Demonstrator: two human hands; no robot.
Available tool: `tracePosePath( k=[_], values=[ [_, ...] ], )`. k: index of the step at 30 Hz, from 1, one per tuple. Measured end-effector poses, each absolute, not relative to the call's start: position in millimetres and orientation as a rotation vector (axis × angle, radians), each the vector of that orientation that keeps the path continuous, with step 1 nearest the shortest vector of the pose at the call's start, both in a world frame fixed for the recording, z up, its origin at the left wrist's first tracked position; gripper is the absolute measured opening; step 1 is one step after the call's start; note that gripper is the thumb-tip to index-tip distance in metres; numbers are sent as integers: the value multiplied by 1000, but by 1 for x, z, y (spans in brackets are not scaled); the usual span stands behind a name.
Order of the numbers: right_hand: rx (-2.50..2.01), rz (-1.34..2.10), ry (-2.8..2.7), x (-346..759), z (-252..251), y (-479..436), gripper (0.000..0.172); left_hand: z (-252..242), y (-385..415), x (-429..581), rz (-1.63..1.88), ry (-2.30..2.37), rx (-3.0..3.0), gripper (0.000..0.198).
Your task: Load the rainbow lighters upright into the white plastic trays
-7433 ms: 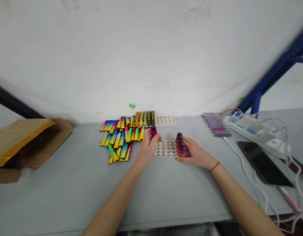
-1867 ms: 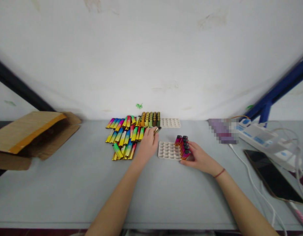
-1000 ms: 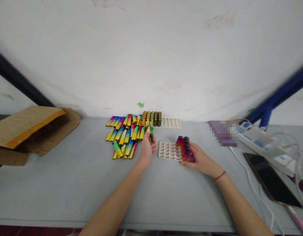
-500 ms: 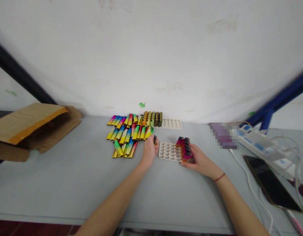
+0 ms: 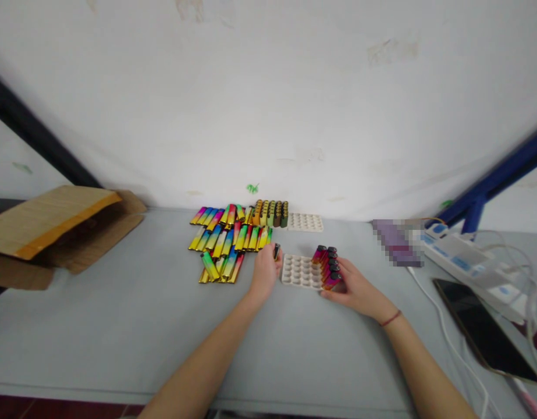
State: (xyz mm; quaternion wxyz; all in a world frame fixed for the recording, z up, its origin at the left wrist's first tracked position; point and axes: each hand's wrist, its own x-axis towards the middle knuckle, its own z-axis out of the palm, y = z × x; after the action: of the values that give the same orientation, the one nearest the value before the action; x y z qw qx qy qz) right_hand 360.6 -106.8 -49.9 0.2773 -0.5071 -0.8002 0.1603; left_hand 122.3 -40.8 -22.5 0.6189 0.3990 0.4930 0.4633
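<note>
My left hand (image 5: 265,271) is closed around a small tube (image 5: 277,251) with a dark, shiny end showing; most of it is hidden by the fingers. Just right of that hand lies a white tray (image 5: 301,272) with rows of round holes. Several magenta-and-orange tubes with black tops (image 5: 333,267) stand upright in its right end. My right hand (image 5: 354,290) grips that end, its thumb at the near corner and its fingers behind the tubes. Shiny multicoloured tubes (image 5: 222,241) with gold ends lie heaped to the left of my left hand.
Against the wall, a block of upright gold-topped tubes (image 5: 271,213) stands beside a second white tray (image 5: 305,222). An open cardboard box (image 5: 63,224) is at the left. On the right are a black phone (image 5: 482,329), a power strip (image 5: 469,267) and loose white cables (image 5: 443,326).
The whole view has shifted slightly downward. The tube in my left hand has tilted a little; my right hand stays at the tray's right end.
</note>
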Motion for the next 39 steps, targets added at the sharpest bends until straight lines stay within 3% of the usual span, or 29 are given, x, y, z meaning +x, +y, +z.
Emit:
tracePosePath(
  k=[8, 17, 31, 39],
  values=[
    [-1363, 438, -2148, 360, -48, -108, 68, -23, -43, 126, 1190, 1220, 985, 40],
    [-1366, 432, -2150, 360, -49, -107, 70, -31, -48, 123, 1360, 1224, 1822, 24],
    [-1366, 426, -2172, 359, -49, -108, 70, -25, -56, 127, 960, 1020, 2209, 23],
    [-1355, 425, -2149, 359, -50, -108, 69, -29, -62, 135, 924, 1037, 2307, 28]
  ],
)
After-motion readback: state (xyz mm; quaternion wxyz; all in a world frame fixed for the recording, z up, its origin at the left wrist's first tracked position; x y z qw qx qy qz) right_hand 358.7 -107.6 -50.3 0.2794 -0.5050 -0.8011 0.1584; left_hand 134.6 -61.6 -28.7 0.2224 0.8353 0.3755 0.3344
